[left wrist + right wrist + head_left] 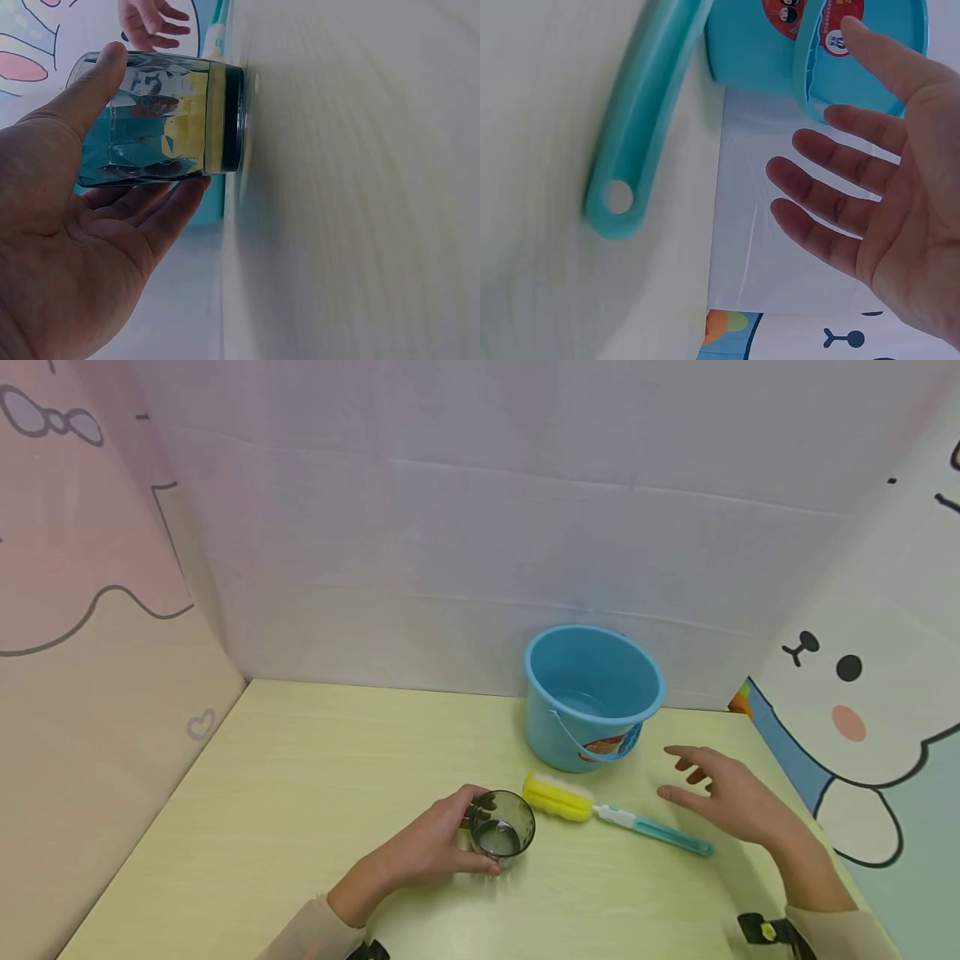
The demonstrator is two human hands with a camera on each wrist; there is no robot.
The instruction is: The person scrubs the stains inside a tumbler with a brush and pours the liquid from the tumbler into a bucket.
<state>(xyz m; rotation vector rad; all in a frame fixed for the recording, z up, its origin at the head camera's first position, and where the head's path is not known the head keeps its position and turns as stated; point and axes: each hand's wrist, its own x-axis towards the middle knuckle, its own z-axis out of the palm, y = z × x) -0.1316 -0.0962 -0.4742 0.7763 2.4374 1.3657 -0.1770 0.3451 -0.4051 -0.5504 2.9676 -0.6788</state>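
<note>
My left hand (429, 845) holds a dark, see-through drinking glass (504, 838), thumb on the near side and fingers round the far side. Faceted sides show on the glass in the left wrist view, where it stands upright at the tabletop. My right hand (726, 793) hovers with nothing in it, its fingers loosely spread. Below and left of it lies a bottle brush with a yellow sponge head (558, 797) and a teal and white handle (660, 831). In the right wrist view, the handle's end (616, 196) has a round hanging hole.
A blue bucket (542, 727) stands behind the brush, near the back wall (420, 543), with its handle folded down in front. Cartoon-printed panels (97, 735) flank the pale yellow table (315, 760) on the left and right.
</note>
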